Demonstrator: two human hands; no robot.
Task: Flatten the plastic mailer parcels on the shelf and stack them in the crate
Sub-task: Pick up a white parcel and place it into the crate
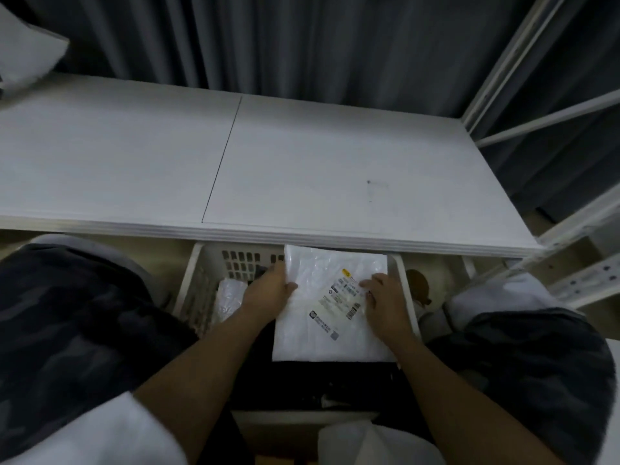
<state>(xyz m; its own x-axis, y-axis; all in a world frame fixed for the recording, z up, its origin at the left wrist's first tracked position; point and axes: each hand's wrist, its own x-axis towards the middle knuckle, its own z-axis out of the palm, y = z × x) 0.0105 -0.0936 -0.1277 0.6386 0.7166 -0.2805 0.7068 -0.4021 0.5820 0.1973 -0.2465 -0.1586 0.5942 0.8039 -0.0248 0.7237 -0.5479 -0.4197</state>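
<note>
I hold the white mailer parcel (330,307) by both side edges, left hand (268,290) and right hand (385,303) curled onto it, its long axis running away from me, directly above the white slotted crate (235,263) under the shelf (302,162)

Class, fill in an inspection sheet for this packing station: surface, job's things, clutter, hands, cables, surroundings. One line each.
Surface: white shelf, two panels, a small dark mark.
Job's things: white mailer, label up, over the crate; another parcel lies inside.
Clutter: white bag at the bottom edge; white object top left, unclear.
Hands: left hand grips the mailer's left edge; right hand holds its right edge.
Cables: nothing seen.
Surroundings: dark curtain, white rack at right.
</note>
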